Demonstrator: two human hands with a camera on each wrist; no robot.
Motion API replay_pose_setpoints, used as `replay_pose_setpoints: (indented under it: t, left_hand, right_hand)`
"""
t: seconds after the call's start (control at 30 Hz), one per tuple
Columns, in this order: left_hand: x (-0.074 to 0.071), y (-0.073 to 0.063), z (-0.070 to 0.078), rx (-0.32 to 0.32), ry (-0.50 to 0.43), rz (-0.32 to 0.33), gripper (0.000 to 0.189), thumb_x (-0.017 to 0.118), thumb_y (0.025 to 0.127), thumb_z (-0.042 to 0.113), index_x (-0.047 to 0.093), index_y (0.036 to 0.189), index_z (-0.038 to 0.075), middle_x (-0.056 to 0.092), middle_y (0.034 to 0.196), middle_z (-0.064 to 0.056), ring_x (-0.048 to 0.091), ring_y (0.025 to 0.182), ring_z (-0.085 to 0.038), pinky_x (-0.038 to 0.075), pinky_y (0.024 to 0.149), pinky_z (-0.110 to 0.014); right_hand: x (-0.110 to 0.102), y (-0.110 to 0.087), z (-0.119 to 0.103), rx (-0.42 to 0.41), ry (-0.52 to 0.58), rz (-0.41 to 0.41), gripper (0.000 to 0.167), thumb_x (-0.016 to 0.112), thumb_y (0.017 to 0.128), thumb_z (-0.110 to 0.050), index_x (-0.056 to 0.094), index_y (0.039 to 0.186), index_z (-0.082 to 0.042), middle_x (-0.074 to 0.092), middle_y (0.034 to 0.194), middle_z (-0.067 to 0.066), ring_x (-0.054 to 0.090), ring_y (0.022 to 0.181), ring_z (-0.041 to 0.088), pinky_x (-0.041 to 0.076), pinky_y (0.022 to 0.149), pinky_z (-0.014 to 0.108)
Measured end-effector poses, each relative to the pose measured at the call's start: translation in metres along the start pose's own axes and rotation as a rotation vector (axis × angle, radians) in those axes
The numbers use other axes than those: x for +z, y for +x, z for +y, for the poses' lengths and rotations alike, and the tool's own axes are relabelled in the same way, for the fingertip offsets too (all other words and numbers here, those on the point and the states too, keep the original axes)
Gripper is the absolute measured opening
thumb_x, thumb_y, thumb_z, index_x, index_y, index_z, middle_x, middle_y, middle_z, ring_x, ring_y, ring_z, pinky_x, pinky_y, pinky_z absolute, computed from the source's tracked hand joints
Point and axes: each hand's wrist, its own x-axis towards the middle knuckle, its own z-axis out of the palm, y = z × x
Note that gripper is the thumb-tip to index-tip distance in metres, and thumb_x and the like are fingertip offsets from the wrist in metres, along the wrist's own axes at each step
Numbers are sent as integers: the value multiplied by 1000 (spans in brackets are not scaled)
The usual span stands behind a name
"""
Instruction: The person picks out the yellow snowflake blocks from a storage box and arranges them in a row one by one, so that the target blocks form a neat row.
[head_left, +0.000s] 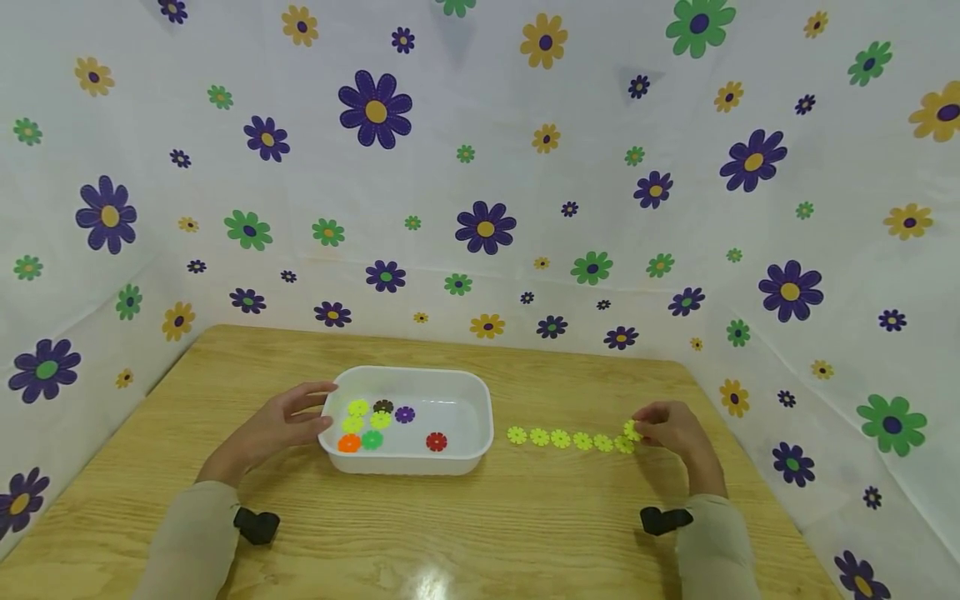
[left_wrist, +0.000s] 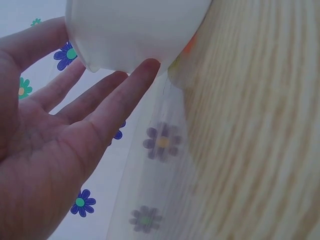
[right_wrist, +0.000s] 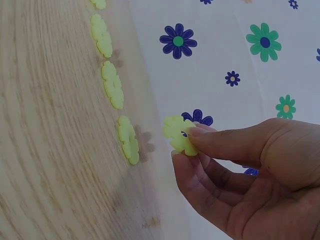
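Observation:
Between thumb and fingertips, my right hand pinches a yellow notched flower-shaped plastic disc. It is held above the right end of a row of several matching yellow discs on the table. Closest to it in the right wrist view is the end disc, lying flat. My left hand touches the left end of a white plastic tub, its fingers extended against the wall and rim. Inside the tub lie several loose discs: yellow, an orange disc, a green one, a purple one, a dark brown one and a red disc.
The wood-grain table carries the tub left of centre and the row of discs to its right. A white sheet with printed flowers rises behind the table and along both sides. Black wrist mounts sit on both sleeves.

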Motion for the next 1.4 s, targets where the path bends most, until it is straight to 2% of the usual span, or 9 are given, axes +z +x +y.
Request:
replay_pose_setpoints:
  t: [0.4,0.77,0.97,1.07,1.4]
  left_hand:
    - [0,1,0,4,16,7,66,65,102,27,35,159,11,28,167,-26,38,147,-55,57,105,-51]
    - [-1,0,-2,25,13,7,64,64,103,26,36,158,10,29,166,-27,38,146,-55,58,103,-49]
    - [0,2,-3,4,22,10,64,64,103,29,37,157,12,29,167,-25,39,146,-53,57,104,-50]
    - [0,3,-3,-10,22,16,63,65,102,30,38,157,14,30,167,-23,39,147,-52,57,105,-51]
    - [-1,2,-2,1,19,4,64,64,102,28,36,158,13,28,168,-25,38,148,-53,56,105,-52]
  right_hand:
    - [-2,4,14,6,1,10,24,65,98,-3,64,115,14,70,105,24,70,84,17,65,78,35]
    - [-3,2,15,83,-38,-14,26,64,98,-4,64,118,13,69,111,27,69,84,18,64,77,33]
    - [-6,1,22,83,-28,-16,26,64,98,-2,63,118,14,69,111,28,69,83,16,64,75,31]
    - [-7,2,26,86,-20,-19,25,64,97,-1,63,117,15,69,110,28,69,81,14,64,74,30]
    - [-5,6,29,80,-9,-24,21,66,96,1,65,111,15,70,101,22,67,78,12,64,72,31]
